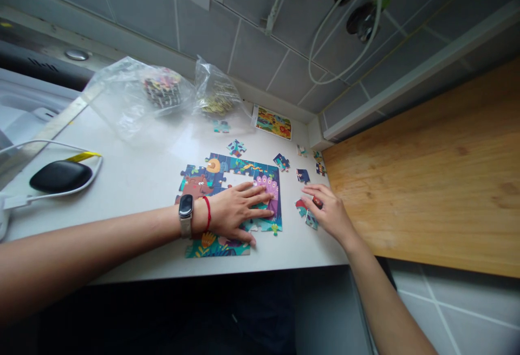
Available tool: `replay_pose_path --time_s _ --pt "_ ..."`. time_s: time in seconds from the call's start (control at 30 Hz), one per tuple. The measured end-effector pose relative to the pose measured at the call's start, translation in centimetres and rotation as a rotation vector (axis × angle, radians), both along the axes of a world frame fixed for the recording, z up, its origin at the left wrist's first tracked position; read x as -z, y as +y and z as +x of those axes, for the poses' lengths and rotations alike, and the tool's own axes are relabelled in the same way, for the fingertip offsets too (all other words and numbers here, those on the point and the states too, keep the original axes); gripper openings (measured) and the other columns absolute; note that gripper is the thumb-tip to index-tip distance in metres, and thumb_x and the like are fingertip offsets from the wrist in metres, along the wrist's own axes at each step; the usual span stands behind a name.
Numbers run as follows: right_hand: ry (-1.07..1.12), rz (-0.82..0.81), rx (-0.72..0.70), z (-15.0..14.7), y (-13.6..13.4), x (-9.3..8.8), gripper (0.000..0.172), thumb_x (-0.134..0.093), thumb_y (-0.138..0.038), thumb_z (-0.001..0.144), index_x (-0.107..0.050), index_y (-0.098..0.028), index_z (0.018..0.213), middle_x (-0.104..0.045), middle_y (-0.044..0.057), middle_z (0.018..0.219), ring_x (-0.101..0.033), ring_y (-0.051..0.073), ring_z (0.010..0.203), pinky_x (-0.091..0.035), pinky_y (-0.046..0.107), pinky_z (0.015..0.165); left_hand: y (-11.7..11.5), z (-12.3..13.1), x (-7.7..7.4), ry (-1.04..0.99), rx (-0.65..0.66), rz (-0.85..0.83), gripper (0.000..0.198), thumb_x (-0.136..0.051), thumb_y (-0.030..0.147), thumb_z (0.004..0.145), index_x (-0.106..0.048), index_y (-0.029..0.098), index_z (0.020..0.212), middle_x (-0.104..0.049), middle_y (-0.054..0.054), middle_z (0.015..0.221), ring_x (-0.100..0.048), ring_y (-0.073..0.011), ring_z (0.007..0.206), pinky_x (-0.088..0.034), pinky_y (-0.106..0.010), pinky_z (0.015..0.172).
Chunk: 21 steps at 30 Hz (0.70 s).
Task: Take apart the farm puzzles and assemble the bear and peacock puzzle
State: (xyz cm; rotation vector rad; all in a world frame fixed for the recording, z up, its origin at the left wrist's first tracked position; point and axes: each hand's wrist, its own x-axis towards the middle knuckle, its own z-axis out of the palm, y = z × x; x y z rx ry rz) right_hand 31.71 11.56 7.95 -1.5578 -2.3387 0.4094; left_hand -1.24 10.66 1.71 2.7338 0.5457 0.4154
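Observation:
My left hand lies flat with fingers spread on a partly assembled jigsaw puzzle, covering its middle. The joined part shows a brown bear, a purple creature and blue-green plants. A gap with white table showing lies above the fingers. To the right of the puzzle, my right hand is curled low over the table, with a dark red puzzle piece between thumb and fingers. Just under it, a red and teal piece and a teal piece lie on the table.
Loose pieces lie around the puzzle's upper and right sides. Behind stand clear plastic bags of pieces and a picture card. A black oval device with a white cable is at left, a wooden board at right.

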Motion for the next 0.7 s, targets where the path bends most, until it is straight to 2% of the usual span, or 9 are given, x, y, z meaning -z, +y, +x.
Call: replay_pose_path --time_s 0.13,0.27,0.37,0.53,0.7 --pt "-0.105 -0.133 0.187 1.7 4.2 0.8 0.039 -0.071 -0.044 0.089 -0.078 -0.022 0.121 -0.073 0.012 0.124 -0.071 0.029 0.114 -0.057 0.044 0.102 0.0 0.0 -0.1 -0.009 -0.018 -0.016 0.078 -0.052 0.076 0.096 -0.051 0.026 0.157 -0.037 -0.015 0.169 -0.040 -0.0402 0.153 -0.024 -0.058 0.127" --pt "-0.147 -0.131 0.285 2.1 7.5 2.5 0.055 -0.078 -0.047 0.082 -0.074 -0.015 0.126 -0.072 0.018 0.124 -0.073 0.030 0.102 -0.058 0.047 0.096 -0.1 0.0 0.1 -0.010 -0.048 -0.019 0.077 -0.054 0.075 0.095 -0.053 0.027 0.155 -0.039 -0.013 0.168 -0.039 -0.0399 0.154 -0.025 -0.058 0.127" --pt "-0.151 -0.121 0.322 2.0 8.8 3.4 0.062 -0.083 -0.049 0.075 -0.074 -0.014 0.126 -0.073 0.018 0.119 -0.073 0.029 0.094 -0.059 0.044 0.091 -0.1 0.1 0.4 -0.026 -0.074 -0.027 0.076 -0.054 0.075 0.095 -0.053 0.029 0.155 -0.038 -0.012 0.169 -0.037 -0.0407 0.155 -0.024 -0.059 0.127" --pt "-0.134 -0.165 0.335 1.9 9.3 3.9 0.054 -0.087 -0.040 0.069 -0.078 -0.013 0.115 -0.077 0.011 0.097 -0.072 0.022 0.076 -0.060 0.036 0.077 -0.3 0.3 0.7 -0.045 -0.123 -0.027 0.057 -0.047 0.060 0.104 -0.054 0.031 0.153 -0.039 -0.008 0.169 -0.037 -0.0371 0.156 -0.024 -0.059 0.127" --pt "-0.107 -0.192 0.338 3.0 9.2 3.5 0.045 -0.086 -0.034 0.069 -0.079 -0.013 0.108 -0.078 0.010 0.092 -0.071 0.019 0.070 -0.060 0.033 0.071 -0.2 0.2 0.7 -0.048 -0.106 -0.006 0.058 -0.046 0.059 0.105 -0.053 0.030 0.154 -0.040 -0.009 0.169 -0.037 -0.0367 0.155 -0.025 -0.058 0.126"
